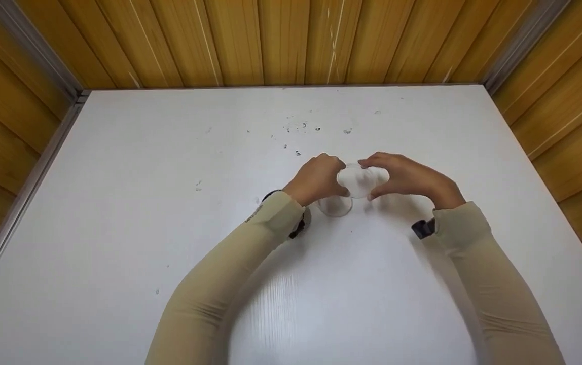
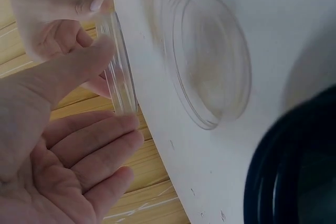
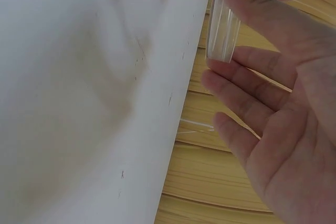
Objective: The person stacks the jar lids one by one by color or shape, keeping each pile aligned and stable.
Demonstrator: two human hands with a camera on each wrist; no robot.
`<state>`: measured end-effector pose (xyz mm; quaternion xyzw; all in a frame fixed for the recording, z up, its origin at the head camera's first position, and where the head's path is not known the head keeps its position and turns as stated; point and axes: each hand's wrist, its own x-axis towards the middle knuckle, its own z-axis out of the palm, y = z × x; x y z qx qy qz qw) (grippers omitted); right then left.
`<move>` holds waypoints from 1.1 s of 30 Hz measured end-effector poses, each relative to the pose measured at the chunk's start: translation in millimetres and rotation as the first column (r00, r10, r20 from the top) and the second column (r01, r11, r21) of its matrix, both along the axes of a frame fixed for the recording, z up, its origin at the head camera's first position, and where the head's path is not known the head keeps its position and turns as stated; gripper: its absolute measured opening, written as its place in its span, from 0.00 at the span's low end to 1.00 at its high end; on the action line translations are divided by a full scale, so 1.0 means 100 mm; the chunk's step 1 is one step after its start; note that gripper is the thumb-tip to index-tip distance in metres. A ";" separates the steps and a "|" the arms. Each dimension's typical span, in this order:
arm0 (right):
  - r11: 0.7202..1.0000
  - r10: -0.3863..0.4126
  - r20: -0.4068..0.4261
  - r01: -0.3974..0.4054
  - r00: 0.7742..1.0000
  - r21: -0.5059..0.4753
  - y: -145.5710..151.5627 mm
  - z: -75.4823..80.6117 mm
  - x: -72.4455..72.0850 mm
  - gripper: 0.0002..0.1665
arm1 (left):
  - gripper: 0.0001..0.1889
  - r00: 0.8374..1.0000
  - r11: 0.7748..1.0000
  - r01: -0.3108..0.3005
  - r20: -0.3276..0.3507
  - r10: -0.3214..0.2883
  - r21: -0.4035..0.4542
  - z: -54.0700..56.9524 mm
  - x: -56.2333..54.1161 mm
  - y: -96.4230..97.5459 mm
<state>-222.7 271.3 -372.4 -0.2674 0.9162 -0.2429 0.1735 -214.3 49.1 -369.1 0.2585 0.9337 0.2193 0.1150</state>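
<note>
A clear round petri dish (image 1: 356,183) is held up over the table between my two hands. My left hand (image 1: 320,176) pinches its left side, thumb at the near edge and fingers at the far edge. From the other side, my right hand (image 1: 408,176) pinches the rim in the same manner. Seen edge-on in the left wrist view, the held dish (image 2: 121,66) shows stacked rims. A second clear petri dish (image 1: 335,207) rests on the table just below and nearer than my left hand; the left wrist view shows it fully.
The white tabletop (image 1: 134,213) has small dark scuffs (image 1: 301,126) toward its far side. Wood-patterned walls (image 1: 281,45) close in the back and both sides. A black wrist-worn device (image 1: 423,229) hangs by the right sleeve.
</note>
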 end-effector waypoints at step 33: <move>0.997 0.070 -0.001 -0.070 0.998 -0.012 -0.29 -0.20 0.11 0.47 | 0.23 1.000 0.999 0.004 -0.017 -0.005 -0.050 -0.17 0.18 -0.28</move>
